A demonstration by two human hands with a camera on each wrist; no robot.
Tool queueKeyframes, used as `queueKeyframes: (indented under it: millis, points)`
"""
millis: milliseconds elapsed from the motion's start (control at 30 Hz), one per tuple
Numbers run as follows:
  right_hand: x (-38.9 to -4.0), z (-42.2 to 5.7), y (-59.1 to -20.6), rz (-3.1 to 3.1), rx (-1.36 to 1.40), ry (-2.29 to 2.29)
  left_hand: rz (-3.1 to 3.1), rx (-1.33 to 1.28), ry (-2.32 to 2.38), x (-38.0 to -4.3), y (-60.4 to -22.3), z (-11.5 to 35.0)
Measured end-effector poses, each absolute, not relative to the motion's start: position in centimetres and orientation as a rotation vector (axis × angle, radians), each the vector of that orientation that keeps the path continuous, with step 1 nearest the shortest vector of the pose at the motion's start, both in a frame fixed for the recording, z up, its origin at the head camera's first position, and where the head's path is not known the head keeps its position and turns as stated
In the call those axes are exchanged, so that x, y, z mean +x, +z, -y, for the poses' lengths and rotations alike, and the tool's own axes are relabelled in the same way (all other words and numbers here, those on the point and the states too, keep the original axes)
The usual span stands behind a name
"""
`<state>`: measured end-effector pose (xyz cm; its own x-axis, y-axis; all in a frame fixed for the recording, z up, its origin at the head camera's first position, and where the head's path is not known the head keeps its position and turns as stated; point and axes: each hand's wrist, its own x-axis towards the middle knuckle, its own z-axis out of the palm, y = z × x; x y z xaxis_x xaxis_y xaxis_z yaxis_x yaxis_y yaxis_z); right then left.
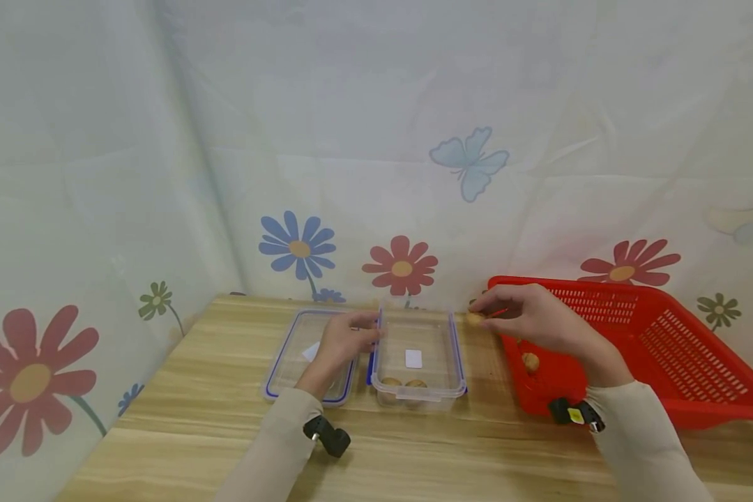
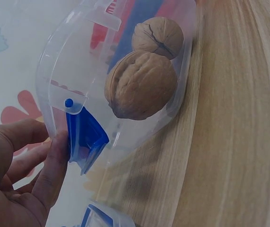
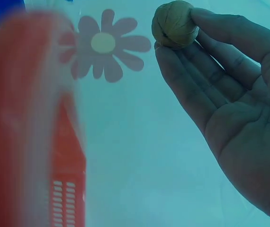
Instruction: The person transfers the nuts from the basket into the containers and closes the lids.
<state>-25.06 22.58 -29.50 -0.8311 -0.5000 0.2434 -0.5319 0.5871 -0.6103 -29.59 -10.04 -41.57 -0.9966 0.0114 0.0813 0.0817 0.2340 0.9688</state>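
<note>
By red basket (image 1: pixel 705 348) — R grip (image 1: pixel 535 317) pinches walnut (image 3: pixel 174 24); L grip (image 1: pixel 344 341) holds side of clear box (image 1: pixel 459 355) w/ 2 walnuts (image 2: pixel 140 87).

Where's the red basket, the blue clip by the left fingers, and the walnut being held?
Red basket (image 1: pixel 652 355), head view: bare floor inside.
Blue clip (image 2: pixel 85 135), left wrist view: its flap.
Held walnut (image 3: pixel 175 24), right wrist view: its shell.

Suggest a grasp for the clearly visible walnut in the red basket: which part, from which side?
I'd pinch the walnut across its rounded middle, coming from above. It's small and roundish, without a handle, and lies near the left side of the open-topped red basket, whose wall would likely crowd an approach from the left.
</note>
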Motion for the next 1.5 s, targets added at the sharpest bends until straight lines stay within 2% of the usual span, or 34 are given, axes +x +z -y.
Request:
queueKeyframes:
  millis: [333, 700, 1067, 1500]
  points:
    - [-25.1, -20.6, -31.6, 2.746, 0.997, 1.271, 2.408, -0.098, -1.928, -29.6, -41.6, 10.0]
    - [-25.2, -19.1, -33.1, 2.801, 1.035, 1.199, 2.406, -0.116, -1.928, -29.8, -41.6, 9.9]
    - [-25.6, -17.8, -34.9, 2.859, 1.211, 1.131, 2.411, -0.119, -1.914, -29.9, -41.8, 10.0]
    - [-25.4, -17.1, -35.6, 2.937, 1.218, 1.103, 2.428, -0.133, -1.878, -30.0, -41.8, 10.0]
